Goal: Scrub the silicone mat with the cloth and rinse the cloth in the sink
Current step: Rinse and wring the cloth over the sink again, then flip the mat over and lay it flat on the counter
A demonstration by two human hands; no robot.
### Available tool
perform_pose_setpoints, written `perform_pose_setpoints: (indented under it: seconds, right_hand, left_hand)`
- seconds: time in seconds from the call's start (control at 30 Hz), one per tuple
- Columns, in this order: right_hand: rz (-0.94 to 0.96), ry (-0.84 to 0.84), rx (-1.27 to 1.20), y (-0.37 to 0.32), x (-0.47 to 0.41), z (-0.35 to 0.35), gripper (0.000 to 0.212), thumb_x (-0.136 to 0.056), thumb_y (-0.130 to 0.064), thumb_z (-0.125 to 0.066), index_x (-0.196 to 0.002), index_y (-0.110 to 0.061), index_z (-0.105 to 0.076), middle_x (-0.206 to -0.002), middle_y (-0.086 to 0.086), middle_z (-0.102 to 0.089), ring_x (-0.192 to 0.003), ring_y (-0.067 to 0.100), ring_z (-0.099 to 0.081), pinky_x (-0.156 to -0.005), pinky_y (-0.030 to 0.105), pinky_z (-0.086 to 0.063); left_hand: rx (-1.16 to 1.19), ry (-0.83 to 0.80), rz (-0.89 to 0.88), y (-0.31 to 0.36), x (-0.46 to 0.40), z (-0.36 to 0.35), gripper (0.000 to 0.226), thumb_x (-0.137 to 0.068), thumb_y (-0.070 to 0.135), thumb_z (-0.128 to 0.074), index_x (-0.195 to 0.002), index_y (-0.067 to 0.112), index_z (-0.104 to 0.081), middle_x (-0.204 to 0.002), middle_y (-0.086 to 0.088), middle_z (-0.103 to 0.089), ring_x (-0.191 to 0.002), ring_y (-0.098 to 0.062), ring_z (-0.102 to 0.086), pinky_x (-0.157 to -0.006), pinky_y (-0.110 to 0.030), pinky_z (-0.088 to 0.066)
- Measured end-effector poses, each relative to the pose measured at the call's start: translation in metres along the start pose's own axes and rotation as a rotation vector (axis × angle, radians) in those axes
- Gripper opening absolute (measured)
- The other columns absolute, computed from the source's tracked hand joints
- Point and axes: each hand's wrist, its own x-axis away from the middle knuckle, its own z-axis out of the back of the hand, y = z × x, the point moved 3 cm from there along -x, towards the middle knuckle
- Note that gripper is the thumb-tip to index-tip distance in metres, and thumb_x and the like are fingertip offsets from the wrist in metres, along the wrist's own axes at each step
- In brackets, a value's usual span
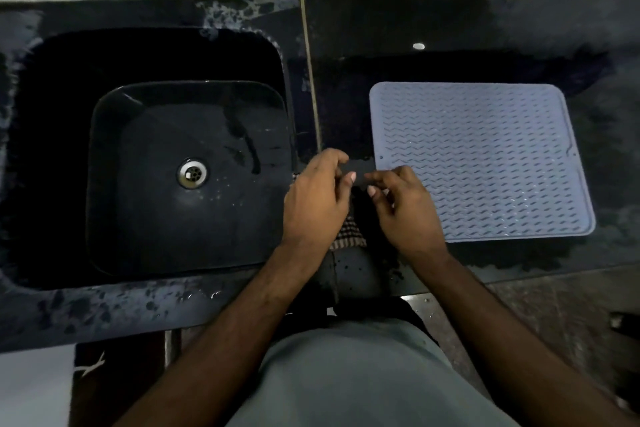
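- Fingers (pixel 375 180) of both hands curl loosely over the checked cloth (pixel 348 236); whether they pinch it cannot be told
- Left hand (pixel 313 199) and right hand (pixel 405 208) sit between sink (pixel 104 184) and silicone mat (pixel 485 156), probably readying the cloth for scrubbing
- The mat lies flat on the counter (pixel 450 28), just right of the hands

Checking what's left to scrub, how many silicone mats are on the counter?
1. The grey ribbed silicone mat lies flat on the black counter, right of the black sink. None seems hidden.

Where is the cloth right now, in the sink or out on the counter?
Out: the checked cloth lies on the counter beneath both hands, between sink and mat.
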Motion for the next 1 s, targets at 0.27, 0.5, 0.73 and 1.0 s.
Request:
perform_pose_setpoints:
  seconds: [0.27,0.5,0.73,1.0]
  right_hand:
    - [-0.009,0.046,0.108,0.039,-0.012,0.052,0.021,-0.099,-0.024,-0.060,-0.117,-0.017,-0.068,-0.104,0.006,-0.058,-0.082,0.026,-0.063,-0.072,0.043,-0.054]
    - [-0.040,0.065,0.102,0.102,-0.013,0.100,0.018,-0.098,-0.021,-0.062,-0.113,-0.018,-0.070,-0.102,0.005,-0.061,-0.079,0.026,-0.064,-0.072,0.043,-0.055]
    - [-0.001,0.015,0.087,0.188,-0.053,0.155,0.020,-0.098,-0.020,-0.059,-0.114,-0.021,-0.071,-0.102,0.002,-0.061,-0.080,0.023,-0.063,-0.072,0.042,-0.056]
    - [0.009,-0.003,0.213,0.265,-0.108,0.216,0.027,-0.102,-0.021,-0.049,-0.123,-0.017,-0.064,-0.109,0.005,-0.058,-0.094,0.028,-0.060,-0.073,0.048,-0.056]
  left_hand:
    - [0.124,-0.026,0.013,0.044,-0.020,-0.049,0.027,-0.096,0.027,-0.067,-0.121,0.021,-0.060,-0.092,0.008,-0.063,-0.076,-0.008,-0.059,-0.064,-0.025,-0.047]
    - [0.065,-0.024,0.091,0.082,-0.042,-0.094,0.026,-0.097,0.032,-0.064,-0.120,0.025,-0.059,-0.097,0.010,-0.064,-0.080,-0.006,-0.058,-0.067,-0.025,-0.042]
    - [-0.102,0.039,0.186,0.119,-0.069,-0.135,0.017,-0.097,0.031,-0.063,-0.110,0.021,-0.065,-0.108,0.001,-0.066,-0.092,-0.019,-0.064,-0.076,-0.037,-0.054]
    - [-0.259,0.194,0.441,0.110,-0.093,-0.146,0.013,-0.097,0.033,-0.061,-0.101,0.022,-0.067,-0.106,-0.004,-0.065,-0.098,-0.028,-0.065,-0.075,-0.040,-0.052]
